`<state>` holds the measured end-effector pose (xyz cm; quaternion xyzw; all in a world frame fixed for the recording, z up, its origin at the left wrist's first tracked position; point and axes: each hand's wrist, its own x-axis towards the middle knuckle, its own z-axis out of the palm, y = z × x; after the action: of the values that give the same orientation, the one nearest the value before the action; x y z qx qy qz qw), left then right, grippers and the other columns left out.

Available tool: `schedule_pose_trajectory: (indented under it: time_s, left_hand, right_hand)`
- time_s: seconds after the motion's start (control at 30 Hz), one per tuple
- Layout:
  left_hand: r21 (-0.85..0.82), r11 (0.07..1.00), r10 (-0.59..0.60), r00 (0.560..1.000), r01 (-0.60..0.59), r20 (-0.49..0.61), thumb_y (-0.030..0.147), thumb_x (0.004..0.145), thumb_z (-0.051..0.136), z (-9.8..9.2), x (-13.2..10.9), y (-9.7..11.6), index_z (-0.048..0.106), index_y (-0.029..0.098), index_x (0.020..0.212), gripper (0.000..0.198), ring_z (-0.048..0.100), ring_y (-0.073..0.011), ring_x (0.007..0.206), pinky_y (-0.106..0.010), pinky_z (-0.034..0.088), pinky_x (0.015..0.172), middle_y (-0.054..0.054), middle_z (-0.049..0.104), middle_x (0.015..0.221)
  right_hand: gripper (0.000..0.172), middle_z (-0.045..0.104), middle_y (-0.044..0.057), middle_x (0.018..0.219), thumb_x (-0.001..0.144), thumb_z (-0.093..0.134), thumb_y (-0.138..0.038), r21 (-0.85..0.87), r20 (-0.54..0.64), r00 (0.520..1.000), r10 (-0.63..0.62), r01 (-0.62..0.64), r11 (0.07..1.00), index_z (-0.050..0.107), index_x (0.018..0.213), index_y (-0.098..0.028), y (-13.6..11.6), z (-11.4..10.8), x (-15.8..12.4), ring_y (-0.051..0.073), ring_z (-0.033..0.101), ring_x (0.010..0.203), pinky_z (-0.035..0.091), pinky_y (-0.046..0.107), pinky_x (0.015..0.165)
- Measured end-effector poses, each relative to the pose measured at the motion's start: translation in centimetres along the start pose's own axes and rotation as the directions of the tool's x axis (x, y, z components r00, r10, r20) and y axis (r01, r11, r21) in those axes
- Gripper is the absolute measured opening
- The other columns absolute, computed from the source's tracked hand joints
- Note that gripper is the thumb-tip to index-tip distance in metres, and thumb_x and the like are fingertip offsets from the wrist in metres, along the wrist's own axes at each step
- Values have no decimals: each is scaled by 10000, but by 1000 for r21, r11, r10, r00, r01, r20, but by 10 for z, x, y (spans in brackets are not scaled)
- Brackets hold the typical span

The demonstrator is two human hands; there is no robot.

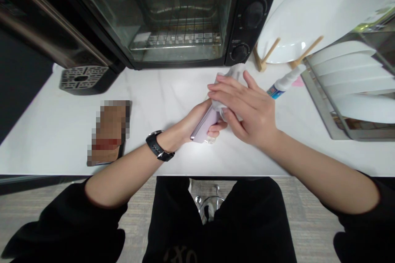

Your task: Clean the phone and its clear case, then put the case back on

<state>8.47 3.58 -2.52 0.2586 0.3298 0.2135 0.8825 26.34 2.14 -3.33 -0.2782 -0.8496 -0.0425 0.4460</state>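
My left hand (pixel 200 121), with a black watch at its wrist, is wrapped round a lilac phone (pixel 204 125) held tilted above the white counter. My right hand (pixel 247 109) presses a whitish cloth or tissue (pixel 219 109) onto the phone's upper part, fingers laid over it. Most of the phone's far end is hidden by the cloth and fingers. A small clear object (pixel 210 141) shows just below my left fingertips; its kind cannot be made out. Right of my right hand lies a white spray bottle (pixel 282 83) with a blue label.
A black toaster oven (pixel 148 63) stands at the back, beside a machine with a drip tray (pixel 83 78). A blurred-out phone-shaped object (pixel 109 131) lies at the left. White plates (pixel 308 20) lean in a wooden stand; more dishes fill a metal rack (pixel 335 131) at right.
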Motion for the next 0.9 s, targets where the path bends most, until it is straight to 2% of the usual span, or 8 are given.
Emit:
schedule_pose_trajectory:
  time_s: [0.13, 0.23, 0.33, 0.4, 0.53, 0.67, 0.8, 0.9]
  left_hand:
    - [51, 999, -6, 999, 4, 35, 575, 1127, 285, 3, -3, 6, 593, 182, 715, 648, 344, -95, 368, -187, 330, 359, 15, 397, 485]
    - [68, 998, 17, 1000, -18, 9, 591, 1128, 257, 5, -6, 7, 614, 184, 749, 661, 440, -117, 383, -207, 407, 382, -13, 474, 507]
    - [123, 991, 46, 999, -47, 11, 597, 1123, 332, 7, -10, 9, 666, 176, 839, 608, 572, -151, 426, -223, 473, 411, -47, 592, 563]
    - [110, 982, 150, 989, -150, 7, 484, 1127, 429, 10, -11, 10, 671, 172, 881, 465, 594, -140, 423, -207, 470, 411, -28, 631, 599]
    - [53, 933, 359, 929, -355, -90, 239, 1084, 572, 19, -11, 12, 649, 154, 870, 243, 612, -81, 471, -164, 522, 512, 19, 657, 658]
    - [63, 894, 449, 883, -444, -137, 276, 1058, 651, 16, -7, 12, 659, 178, 912, 177, 659, -94, 523, -198, 578, 570, 33, 696, 713]
    - [68, 847, 529, 824, -527, -204, 324, 1044, 674, 6, -5, 15, 705, 208, 1014, 124, 753, -119, 667, -212, 600, 629, 19, 765, 860]
    - [64, 814, 574, 783, -577, -240, 263, 1011, 697, 3, -5, 20, 721, 205, 1034, 67, 791, -129, 790, -210, 621, 740, 9, 784, 906]
  right_hand:
    - [429, 788, 98, 1429, 1065, 493, -179, -56, -51, 998, 38, -41, 998, 662, 1454, -241, 5, -3, 2, 296, 665, 1467, 392, 604, 1339]
    - [426, 777, 96, 1442, 1079, 461, -195, -67, -53, 994, 91, -94, 993, 654, 1453, -261, 5, -4, 4, 295, 649, 1486, 380, 604, 1339]
    - [458, 742, 75, 1503, 1095, 421, -230, -46, -62, 988, 140, -143, 989, 630, 1496, -304, 4, -6, 6, 306, 629, 1506, 363, 620, 1348]
    - [481, 717, 58, 1542, 1106, 390, -247, -25, -77, 982, 173, -175, 984, 621, 1518, -336, 4, -8, 6, 304, 612, 1523, 357, 606, 1363]
    - [493, 691, 50, 1578, 1126, 355, -226, -11, -98, 966, 239, -241, 970, 626, 1514, -362, 4, -8, 5, 278, 593, 1539, 376, 569, 1371]
    - [397, 760, 38, 1484, 1134, 416, -214, 52, -173, 958, 228, -223, 974, 682, 1413, -308, 2, -4, 3, 265, 638, 1494, 421, 574, 1342]
    - [337, 824, -1, 1339, 1138, 451, -219, 116, -203, 948, 246, -226, 967, 713, 1340, -284, -3, -5, 1, 218, 712, 1404, 510, 492, 1275]
    - [343, 836, 7, 1315, 1122, 470, -198, 145, -201, 968, 148, -120, 982, 718, 1349, -268, -3, -7, 1, 203, 736, 1369, 564, 424, 1224]
